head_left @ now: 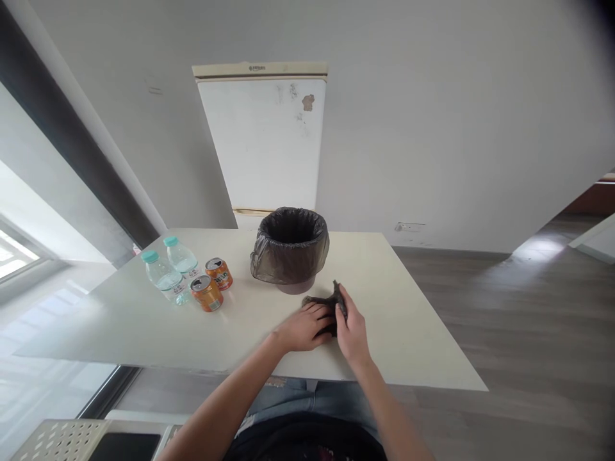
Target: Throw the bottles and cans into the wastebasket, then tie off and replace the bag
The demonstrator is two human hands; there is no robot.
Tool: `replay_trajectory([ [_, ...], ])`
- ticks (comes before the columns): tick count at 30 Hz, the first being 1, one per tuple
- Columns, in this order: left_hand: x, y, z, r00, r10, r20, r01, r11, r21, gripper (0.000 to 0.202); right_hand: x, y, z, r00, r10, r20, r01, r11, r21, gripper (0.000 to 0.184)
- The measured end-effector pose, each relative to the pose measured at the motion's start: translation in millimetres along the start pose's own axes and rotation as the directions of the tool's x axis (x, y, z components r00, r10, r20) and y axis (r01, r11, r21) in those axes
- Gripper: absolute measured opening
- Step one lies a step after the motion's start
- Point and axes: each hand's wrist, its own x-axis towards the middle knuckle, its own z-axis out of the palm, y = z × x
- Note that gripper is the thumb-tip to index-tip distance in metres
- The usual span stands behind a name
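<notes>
A crumpled black garbage bag (331, 301) lies on the table near its front edge, bunched between my hands. My left hand (307, 326) is on its left side, fingers curled over the plastic. On the other side, my right hand (353, 326) grips the bag between thumb and fingers, and a short tip sticks up above them. Just beyond stands a trash bin (295, 287), lined with a dark translucent bag (291, 259) folded over its rim. The folds under my palms are hidden.
To the left on the white table (394, 301) stand two orange cans (207, 294) and two clear bottles (166, 278) with teal caps. A white refrigerator (264, 134) is behind the table. A perforated beige object (62, 442) shows at lower left.
</notes>
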Motion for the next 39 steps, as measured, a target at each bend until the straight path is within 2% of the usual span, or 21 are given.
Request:
replay_trajectory([
  [3,-1,0,3.3,1.0,0.009,0.007,-0.01,0.999,0.044,0.038,-5,2,10,0.985,-0.118,0.126,0.133,0.985,-0.11,0.056],
  [6,-9,6,-2.7,1.0,-0.02,-0.007,0.02,0.997,0.074,0.042,-6,9,15,0.971,-0.154,0.182,0.182,0.971,-0.153,0.054],
  [9,-25,16,-14.3,0.986,-0.132,-0.105,0.138,0.989,0.047,0.048,-5,14,14,0.977,-0.127,0.168,0.156,0.973,-0.172,0.053],
  [11,-38,20,-19.2,0.96,-0.23,-0.161,0.236,0.972,0.021,0.043,-4,14,13,0.98,-0.131,0.15,0.159,0.968,-0.193,0.053],
  [13,-48,21,-19.8,0.945,-0.283,-0.164,0.289,0.957,0.007,0.036,-4,11,15,0.969,-0.18,0.167,0.216,0.948,-0.235,0.054],
  [15,-53,20,-16.7,0.944,-0.304,-0.132,0.304,0.953,-0.018,0.029,-6,8,19,0.935,-0.252,0.25,0.321,0.902,-0.288,0.057],
  [17,-55,17,-12.2,0.94,-0.327,-0.103,0.322,0.945,-0.06,0.028,-8,5,25,0.876,-0.299,0.379,0.43,0.84,-0.33,0.06],
  [20,-56,13,-7.4,0.921,-0.379,-0.093,0.368,0.922,-0.121,0.042,-13,3,31,0.797,-0.297,0.527,0.533,0.756,-0.38,0.062],
  [22,-57,13,-6.8,0.914,-0.391,-0.105,0.375,0.915,-0.147,0.055,-15,4,33,0.774,-0.278,0.568,0.56,0.72,-0.411,0.065],
  [24,-59,15,-8.3,0.91,-0.388,-0.146,0.368,0.918,-0.149,0.059,-16,4,33,0.766,-0.26,0.588,0.569,0.7,-0.432,0.068],
  [28,-59,22,-14.4,0.894,-0.378,-0.243,0.358,0.926,-0.121,0.058,-15,7,36,0.764,-0.22,0.606,0.557,0.698,-0.45,0.07],
  [30,-58,24,-17.1,0.911,-0.345,-0.227,0.329,0.938,-0.105,0.061,-15,8,38,0.769,-0.193,0.609,0.531,0.723,-0.441,0.073],
  [33,-57,25,-18.9,0.926,-0.334,-0.176,0.32,0.942,-0.106,0.061,-14,6,34,0.797,-0.195,0.571,0.461,0.808,-0.367,0.082],
  [35,-57,25,-18.8,0.926,-0.34,-0.162,0.327,0.94,-0.098,0.053,-13,1,26,0.841,-0.239,0.486,0.409,0.868,-0.282,0.08],
  [38,-56,26,-18.1,0.931,-0.324,-0.167,0.316,0.946,-0.072,0.039,-8,-7,9,0.905,-0.304,0.297,0.367,0.912,-0.185,0.06],
  [39,-56,26,-17.9,0.93,-0.323,-0.174,0.315,0.946,-0.069,0.037,-6,-10,4,0.914,-0.318,0.252,0.368,0.911,-0.186,0.054],
])
